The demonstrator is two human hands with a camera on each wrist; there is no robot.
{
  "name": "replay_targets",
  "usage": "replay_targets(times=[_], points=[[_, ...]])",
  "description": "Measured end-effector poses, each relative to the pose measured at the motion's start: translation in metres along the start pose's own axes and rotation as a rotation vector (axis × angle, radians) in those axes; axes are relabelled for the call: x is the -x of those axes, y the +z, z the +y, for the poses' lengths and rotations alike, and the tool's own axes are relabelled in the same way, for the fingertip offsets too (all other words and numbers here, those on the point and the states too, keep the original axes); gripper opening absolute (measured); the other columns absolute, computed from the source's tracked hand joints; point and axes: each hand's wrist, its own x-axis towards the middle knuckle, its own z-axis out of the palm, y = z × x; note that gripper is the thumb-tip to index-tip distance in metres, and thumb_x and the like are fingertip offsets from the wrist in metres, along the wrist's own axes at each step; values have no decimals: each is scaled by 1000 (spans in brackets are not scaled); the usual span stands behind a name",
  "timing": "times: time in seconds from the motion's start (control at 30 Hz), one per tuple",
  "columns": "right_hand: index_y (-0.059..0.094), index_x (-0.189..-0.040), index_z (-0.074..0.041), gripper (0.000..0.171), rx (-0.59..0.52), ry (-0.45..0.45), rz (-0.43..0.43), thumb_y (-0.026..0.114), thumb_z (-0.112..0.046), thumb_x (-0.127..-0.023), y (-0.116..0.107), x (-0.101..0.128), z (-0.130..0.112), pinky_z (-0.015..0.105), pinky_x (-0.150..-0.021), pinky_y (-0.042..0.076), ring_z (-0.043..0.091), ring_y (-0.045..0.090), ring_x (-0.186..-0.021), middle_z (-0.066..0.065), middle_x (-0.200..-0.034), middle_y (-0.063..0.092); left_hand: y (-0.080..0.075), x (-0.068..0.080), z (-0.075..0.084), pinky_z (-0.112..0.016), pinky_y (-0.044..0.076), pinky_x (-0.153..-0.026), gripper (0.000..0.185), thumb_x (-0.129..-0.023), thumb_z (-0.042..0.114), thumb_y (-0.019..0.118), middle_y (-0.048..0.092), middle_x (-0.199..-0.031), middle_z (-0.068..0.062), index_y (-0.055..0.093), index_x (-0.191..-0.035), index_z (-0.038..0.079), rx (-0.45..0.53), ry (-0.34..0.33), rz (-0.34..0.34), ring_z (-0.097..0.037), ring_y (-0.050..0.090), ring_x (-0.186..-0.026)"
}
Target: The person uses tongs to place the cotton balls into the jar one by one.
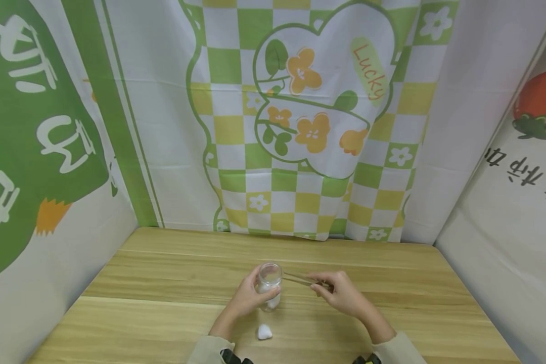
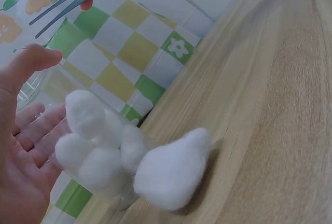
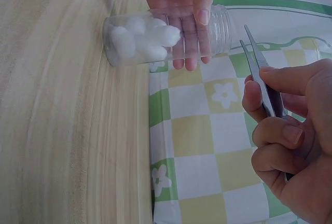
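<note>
A clear glass jar (image 1: pixel 270 275) stands upright and uncovered on the wooden table, and my left hand (image 1: pixel 247 297) grips its side with the thumb across the front. Several white cotton balls (image 3: pixel 137 40) fill its lower part. Between the thumb and fingers of my right hand (image 1: pixel 344 294) I pinch metal tweezers (image 3: pixel 259 73). Their tips are apart, hold nothing, and point toward the jar's mouth from the right. A single cotton ball (image 1: pixel 264 332) lies on the table in front of the jar, also seen large in the left wrist view.
The wooden table (image 1: pixel 164 283) reaches back to a hanging cloth (image 1: pixel 229 116) with green and yellow checks and flowers. Printed cloth walls (image 1: pixel 496 202) stand at both sides. Dark bands (image 1: pixel 234 357) sit at both sleeve cuffs.
</note>
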Motion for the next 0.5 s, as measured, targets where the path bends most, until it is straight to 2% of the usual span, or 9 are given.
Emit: replay_targets(times=[0.17,0.23,0.4,0.5], points=[[65,-114,8,27,-8,22,-24,61,-5,-91,0,4,-3,6,-44,36,-10,36,-50,10,-73,67,-1,0,0,-67,34,-111,75,-81,17,76,50,-144,-17,39,-146,12,2,27,-10,-43,46,-133],[65,-115,8,28,-15,34,-35,61,-5,-91,1,5,-3,6,-44,36,-10,36,-50,9,-73,67,-2,0,1,-66,33,-112,75,-81,16,76,49,-144,-18,38,-145,9,-9,43,-11,-44,45,-134],[65,-115,8,27,-6,45,-49,61,-4,-91,3,9,-2,6,-44,37,-10,37,-52,12,-74,68,-6,-1,1,-61,34,-115,71,-84,14,73,55,-137,-18,38,-144,2,-24,85,-20,-41,45,-135],[65,-114,7,27,-4,43,-56,61,-4,-91,5,11,-2,6,-44,37,-11,38,-52,13,-74,68,-6,-1,-1,-59,33,-116,66,-86,13,71,57,-135,-18,39,-143,1,-22,109,-30,-41,45,-136]])
